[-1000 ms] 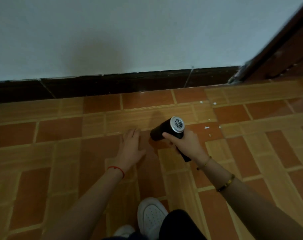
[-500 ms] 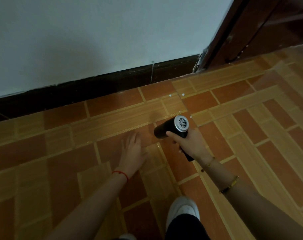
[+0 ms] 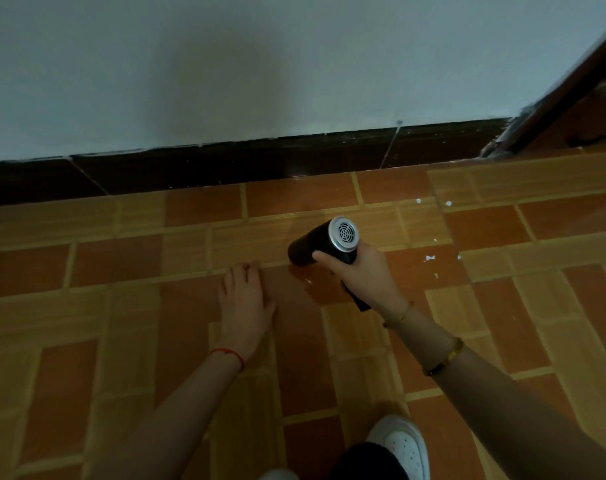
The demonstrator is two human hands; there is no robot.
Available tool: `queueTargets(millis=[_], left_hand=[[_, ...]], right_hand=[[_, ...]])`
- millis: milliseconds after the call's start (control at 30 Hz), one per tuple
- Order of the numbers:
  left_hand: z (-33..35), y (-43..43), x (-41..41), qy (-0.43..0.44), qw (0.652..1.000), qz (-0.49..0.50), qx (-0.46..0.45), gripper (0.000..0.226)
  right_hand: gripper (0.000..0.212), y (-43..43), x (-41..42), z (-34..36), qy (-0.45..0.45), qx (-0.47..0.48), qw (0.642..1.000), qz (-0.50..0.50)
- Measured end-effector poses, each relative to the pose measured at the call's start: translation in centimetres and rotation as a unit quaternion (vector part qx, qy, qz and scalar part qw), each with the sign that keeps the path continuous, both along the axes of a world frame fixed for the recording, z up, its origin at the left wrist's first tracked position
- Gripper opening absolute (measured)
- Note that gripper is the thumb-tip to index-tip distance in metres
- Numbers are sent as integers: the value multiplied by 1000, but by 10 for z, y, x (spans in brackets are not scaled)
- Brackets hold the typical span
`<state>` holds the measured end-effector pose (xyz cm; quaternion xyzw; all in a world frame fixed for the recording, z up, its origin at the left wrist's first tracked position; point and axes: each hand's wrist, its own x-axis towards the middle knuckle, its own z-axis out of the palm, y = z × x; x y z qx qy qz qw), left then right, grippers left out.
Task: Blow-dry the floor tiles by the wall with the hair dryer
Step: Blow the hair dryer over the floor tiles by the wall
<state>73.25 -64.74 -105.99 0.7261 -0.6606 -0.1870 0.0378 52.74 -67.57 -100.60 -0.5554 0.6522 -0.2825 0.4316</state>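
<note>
Hair dryer (image 3: 324, 244) stays gripped in right hand (image 3: 365, 271), left hand (image 3: 246, 306) still flat, open on floor tiles (image 3: 121, 258).

The hair dryer (image 3: 324, 245) is a short black tube with a silver rear cap and a round grille facing up toward the camera. Its nozzle tilts down and to the left, close above the floor tiles (image 3: 204, 209). These are orange-brown and tan rectangles with pale joints, laid beside the dark skirting of the white wall (image 3: 260, 64).
</note>
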Motion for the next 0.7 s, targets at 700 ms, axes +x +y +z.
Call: queueTargets(millis=[700], left_hand=[[-7,7,61,24,993,113,11,108]], right_hand=[[50,-39,90,-16,59,-33,980,189]])
